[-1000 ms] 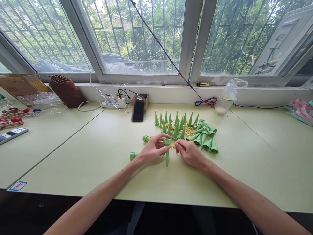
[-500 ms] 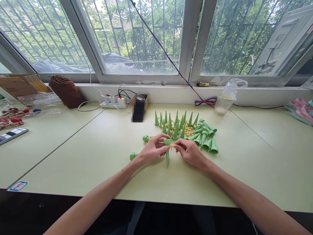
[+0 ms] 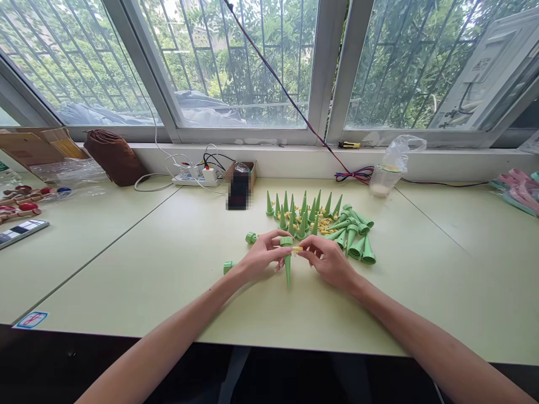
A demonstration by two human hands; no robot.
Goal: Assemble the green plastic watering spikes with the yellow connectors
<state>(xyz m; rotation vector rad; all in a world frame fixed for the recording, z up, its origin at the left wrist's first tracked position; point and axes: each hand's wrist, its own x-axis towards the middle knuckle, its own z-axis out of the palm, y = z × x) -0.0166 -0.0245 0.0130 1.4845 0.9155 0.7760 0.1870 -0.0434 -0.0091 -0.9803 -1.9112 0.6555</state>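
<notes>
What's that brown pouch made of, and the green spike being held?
The brown pouch: likely soft fabric or leather, matte, given its wrinkles and gathered top. The green spike: probably plastic, satin, judging by its even color and ridged top.

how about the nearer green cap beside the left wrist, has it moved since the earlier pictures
No: the nearer green cap keeps its place against the table seam, shifted neither way.

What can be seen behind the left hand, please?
Two green caps stick out from behind the left hand; upright green cones stand farther back. Whatever the hand covers cannot be seen.
</notes>
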